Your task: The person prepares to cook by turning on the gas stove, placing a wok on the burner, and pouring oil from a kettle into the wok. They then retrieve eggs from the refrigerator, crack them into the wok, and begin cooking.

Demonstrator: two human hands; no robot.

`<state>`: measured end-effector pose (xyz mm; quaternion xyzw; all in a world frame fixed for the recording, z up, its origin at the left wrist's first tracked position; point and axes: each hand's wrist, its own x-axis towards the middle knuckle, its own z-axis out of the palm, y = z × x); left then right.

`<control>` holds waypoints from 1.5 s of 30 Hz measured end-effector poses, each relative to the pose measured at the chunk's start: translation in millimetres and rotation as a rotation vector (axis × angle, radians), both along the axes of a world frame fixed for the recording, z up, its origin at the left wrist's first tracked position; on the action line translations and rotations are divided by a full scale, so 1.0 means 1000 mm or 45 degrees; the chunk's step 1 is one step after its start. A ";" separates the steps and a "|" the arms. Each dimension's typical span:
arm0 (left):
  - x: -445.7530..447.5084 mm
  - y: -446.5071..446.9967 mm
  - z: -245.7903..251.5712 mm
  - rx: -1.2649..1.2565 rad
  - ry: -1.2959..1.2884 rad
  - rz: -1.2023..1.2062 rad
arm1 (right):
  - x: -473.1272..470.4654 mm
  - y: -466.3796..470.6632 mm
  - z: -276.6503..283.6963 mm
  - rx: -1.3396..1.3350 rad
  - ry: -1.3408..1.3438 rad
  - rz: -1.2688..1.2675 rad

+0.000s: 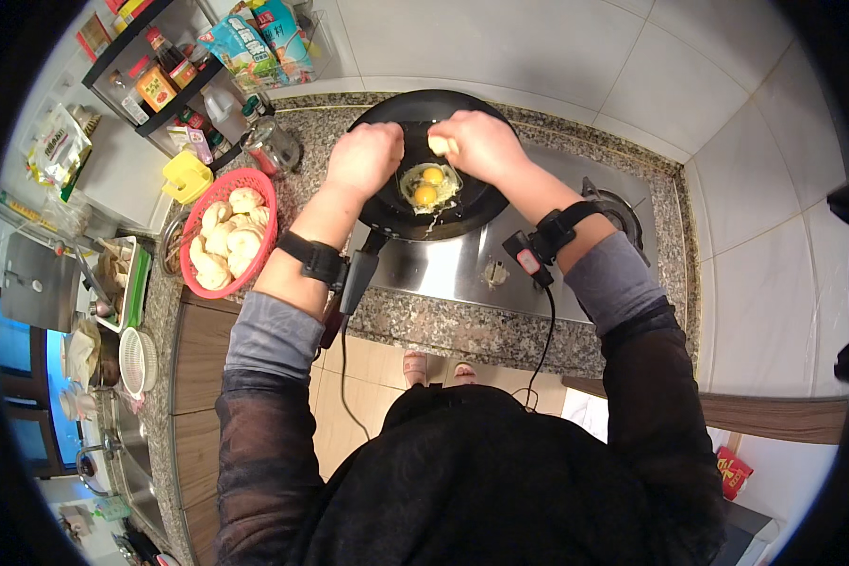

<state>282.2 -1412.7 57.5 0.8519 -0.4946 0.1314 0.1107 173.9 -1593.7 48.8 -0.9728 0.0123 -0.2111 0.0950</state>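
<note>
A black frying pan sits on the steel gas stove. Two raw egg yolks lie close together in it, ringed by egg white that is whitening at the edges. Over the pan's far right part, my right hand pinches a pale, rounded piece, which looks like eggshell. My left hand is above the left part of the pan with its fingers curled in. Its back faces me, so what may be inside it is hidden. The two hands are a small gap apart.
Left of the pan, a red plastic basket holds several pale twisted dough pieces. Beside it are a glass jar and a yellow plastic container. A second burner is at right. Cables hang from both wrist-worn devices.
</note>
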 end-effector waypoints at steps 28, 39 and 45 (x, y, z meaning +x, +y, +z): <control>-0.015 0.006 0.015 -0.039 -0.243 0.043 | -0.014 -0.008 0.049 0.221 -0.139 -0.057; -0.023 0.017 0.004 -0.079 0.265 0.219 | -0.015 -0.007 0.035 0.251 -0.020 -0.052; -0.016 0.019 -0.003 -0.364 0.537 0.099 | -0.018 -0.006 0.057 0.508 -0.003 -0.020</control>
